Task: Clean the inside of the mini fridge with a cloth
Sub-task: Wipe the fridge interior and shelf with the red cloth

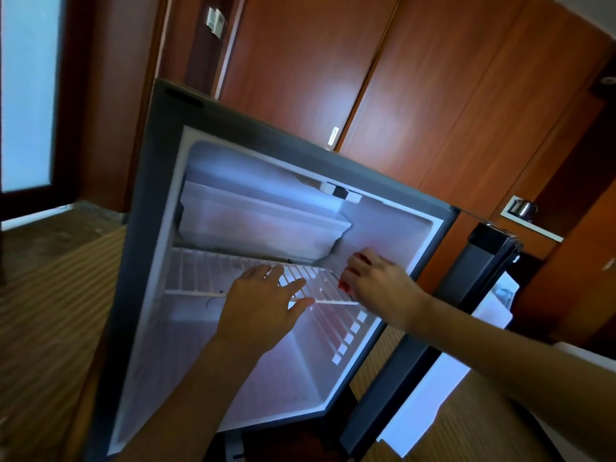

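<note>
The mini fridge [146, 228] stands open with its white inside lit. A white wire shelf [206, 271] spans the middle of the cavity. My left hand [263, 301] rests on the shelf's front part, fingers spread fairly straight over the wires and thumb along the front bar. My right hand [376, 281] is at the shelf's right end by the side wall, its fingers curled round the shelf's edge. No cloth shows in this view.
A clear plastic tray [260, 221] hangs under the fridge's ceiling, just above the shelf. The open door [466, 288] swings out to the right. Wooden cupboard doors [433, 111] rise behind, and striped carpet [50, 311] lies to the left.
</note>
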